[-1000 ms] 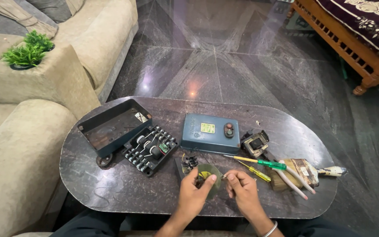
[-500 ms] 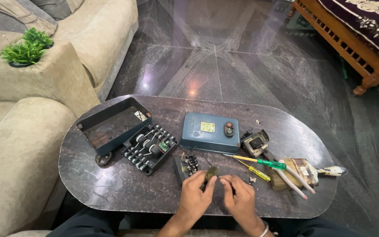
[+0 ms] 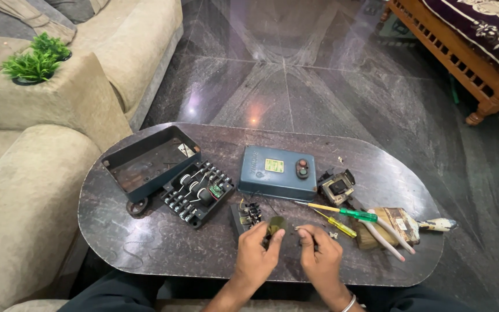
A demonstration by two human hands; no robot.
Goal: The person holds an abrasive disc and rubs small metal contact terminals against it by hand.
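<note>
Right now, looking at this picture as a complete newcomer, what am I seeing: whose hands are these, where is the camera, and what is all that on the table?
There is no machine here: a person works with two bare hands, and the camera sits on their head, looking down. The dark oval stone-look table stands between a beige sofa and a wooden bench. On it lie an open blue-grey metal box, a black block of electrical parts with wires, a blue box lid with two buttons, a small black coil part, a yellow-and-green screwdriver, white-handled pliers and a paintbrush. The left hand pinches a small round greenish piece. The right hand grips something too small to make out.
</note>
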